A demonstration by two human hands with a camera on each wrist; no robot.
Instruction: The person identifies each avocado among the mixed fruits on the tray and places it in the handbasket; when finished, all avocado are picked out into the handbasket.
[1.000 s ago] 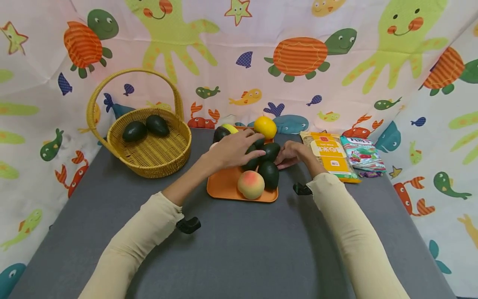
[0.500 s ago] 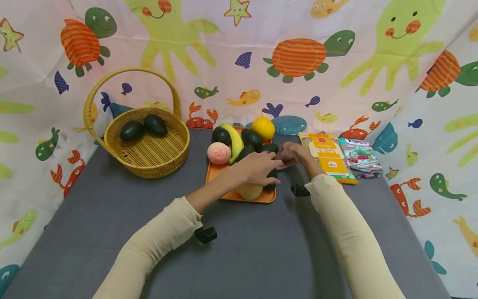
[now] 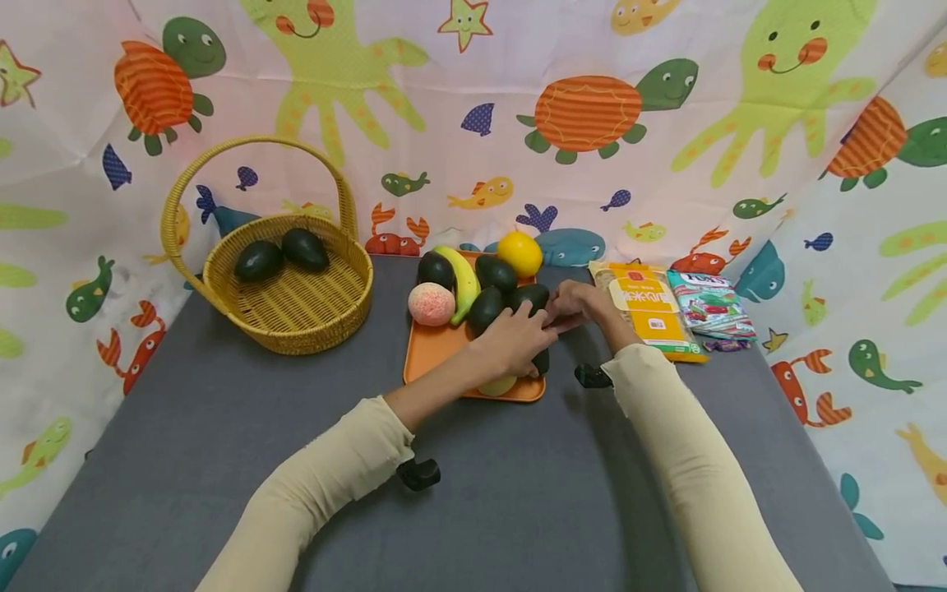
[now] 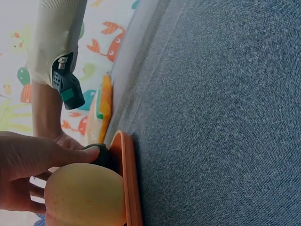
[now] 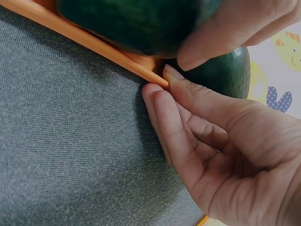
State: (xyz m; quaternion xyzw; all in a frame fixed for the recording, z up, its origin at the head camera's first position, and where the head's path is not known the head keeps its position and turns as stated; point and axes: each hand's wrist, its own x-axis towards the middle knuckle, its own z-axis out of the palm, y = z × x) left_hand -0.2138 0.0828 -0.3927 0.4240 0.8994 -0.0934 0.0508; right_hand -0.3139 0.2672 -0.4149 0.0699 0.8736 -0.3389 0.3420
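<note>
On the orange tray (image 3: 427,353) lie several dark green avocados, a banana (image 3: 465,284), a pink round fruit (image 3: 431,304), a yellow round fruit (image 3: 520,253) and a peach (image 4: 84,195). My left hand (image 3: 513,339) grips the front right avocado (image 5: 127,23), its thumb against the fruit in the left wrist view; the hand hides most of that avocado and of the peach in the head view. At the tray's right side, my right hand (image 3: 579,304) pinches the rim between thumb and fingers, plain in the right wrist view. Another avocado (image 5: 225,73) lies just behind the thumb.
A yellow wicker basket (image 3: 288,341) with a tall handle holds two avocados (image 3: 281,255) at the back left. Right of the tray lie a yellow food bag (image 3: 647,308), a teal packet (image 3: 712,304) and a small purple wrapper (image 3: 727,345). A patterned cloth hangs behind.
My left hand has moved right and forward from above the tray's middle to the front right avocado, uncovering the banana and the pink fruit. The right hand has stayed at the rim.
</note>
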